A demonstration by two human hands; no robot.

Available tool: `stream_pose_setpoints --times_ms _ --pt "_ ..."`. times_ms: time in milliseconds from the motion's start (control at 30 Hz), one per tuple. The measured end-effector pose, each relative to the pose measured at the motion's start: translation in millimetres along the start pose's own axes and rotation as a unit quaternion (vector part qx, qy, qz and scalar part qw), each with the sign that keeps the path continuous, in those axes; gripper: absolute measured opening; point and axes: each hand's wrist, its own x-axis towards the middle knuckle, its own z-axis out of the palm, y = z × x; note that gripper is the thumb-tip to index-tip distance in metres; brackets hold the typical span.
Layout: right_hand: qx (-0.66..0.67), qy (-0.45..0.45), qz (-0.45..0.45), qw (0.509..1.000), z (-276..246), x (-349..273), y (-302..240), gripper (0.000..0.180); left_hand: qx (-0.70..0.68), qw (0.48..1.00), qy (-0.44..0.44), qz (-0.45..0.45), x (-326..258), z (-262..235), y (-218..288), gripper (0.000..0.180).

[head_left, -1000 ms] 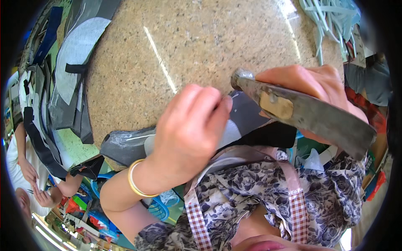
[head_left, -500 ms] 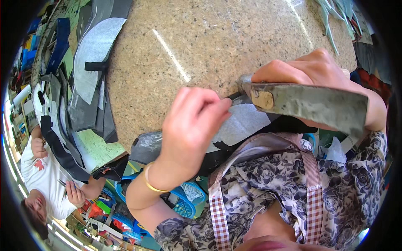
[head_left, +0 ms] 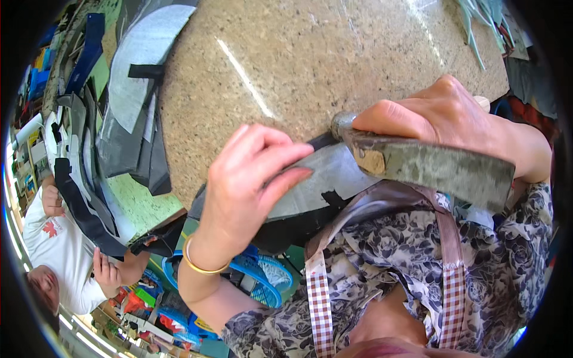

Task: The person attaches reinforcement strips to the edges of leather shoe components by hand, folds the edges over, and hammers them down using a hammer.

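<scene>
My right hand (head_left: 424, 116) is wrapped round the handle of a hammer (head_left: 441, 170). The hammer's worn metal head is toward me, and the wooden handle end shows in its eye. Its rounded face rests on or just over the edge of a dark grey sheet piece (head_left: 334, 170), by a folded black edge strip; I cannot tell whether they touch. At that same edge, left of the hammer, the thumb and fingers of my left hand (head_left: 245, 179) are closed on the piece. A lighter grey backing covers part of the piece, which lies along the near edge of the stone slab (head_left: 268, 65).
Stacked grey and black cut pieces (head_left: 134, 119) lie at the slab's left. Pale green strips (head_left: 474, 30) hang at the far right. Below the slab stands a blue plastic basket (head_left: 265, 286). At the far left a co-worker in a white shirt (head_left: 65, 238) handles dark strips.
My left hand has moved left along the piece's edge. The hammer has shifted slightly left, with its rounded face now at the black strip. The stacked pieces appear shifted slightly right.
</scene>
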Motion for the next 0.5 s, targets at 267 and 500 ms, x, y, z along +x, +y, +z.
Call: stream_pose_setpoints --times_ms 267,500 --pt "-0.010 -0.007 -0.034 0.999 14 7 -5 0.042 0.031 0.998 0.009 0.044 -6 1 -2 0.025" --pt "0.028 -0.023 -0.047 0.998 12 23 -21 0.041 0.121 0.987 0.066 0.087 -20 10 5 0.021"
